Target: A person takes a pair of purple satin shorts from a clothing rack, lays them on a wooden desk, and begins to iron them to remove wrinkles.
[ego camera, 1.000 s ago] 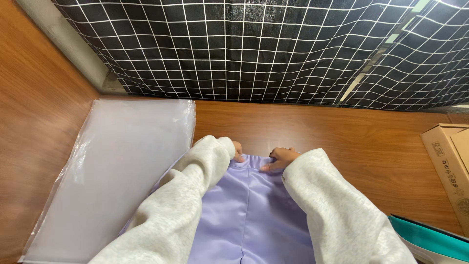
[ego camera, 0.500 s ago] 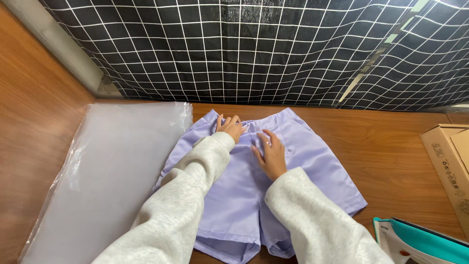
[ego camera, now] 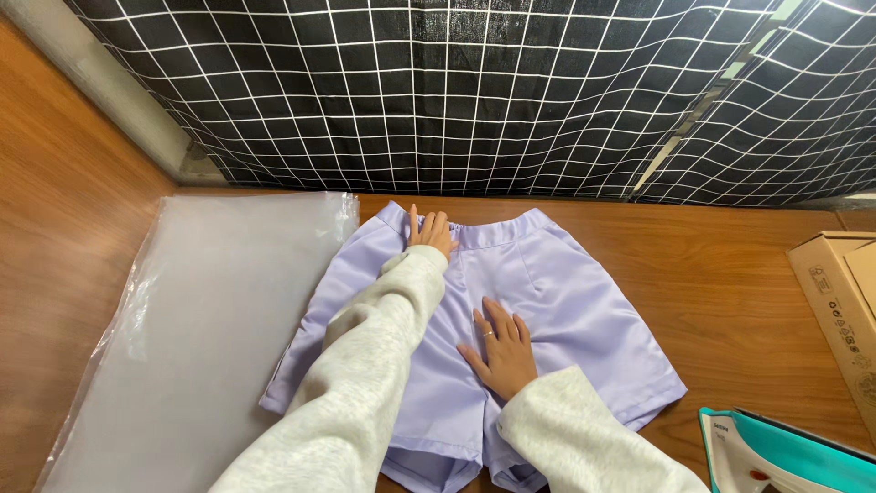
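A pair of lilac satin shorts [ego camera: 566,310] lies spread flat on the wooden table [ego camera: 730,274], waistband toward the far wall. My left hand [ego camera: 429,233] rests flat on the waistband near its left end, fingers together and pointing away from me. My right hand [ego camera: 500,351] presses palm-down on the middle of the shorts, fingers spread, a ring on one finger. Both arms wear light grey sleeves. Neither hand grips anything.
A large clear plastic bag [ego camera: 192,338] lies flat to the left, its edge touching the shorts. A cardboard box [ego camera: 844,301] stands at the right edge. A teal and white iron [ego camera: 785,456] sits at the lower right. A black grid-patterned curtain [ego camera: 456,91] hangs behind.
The shorts went from bunched under my hands to spread flat. My right hand has slid from the waistband down toward me to the middle of the fabric; my left hand stays at the waistband.
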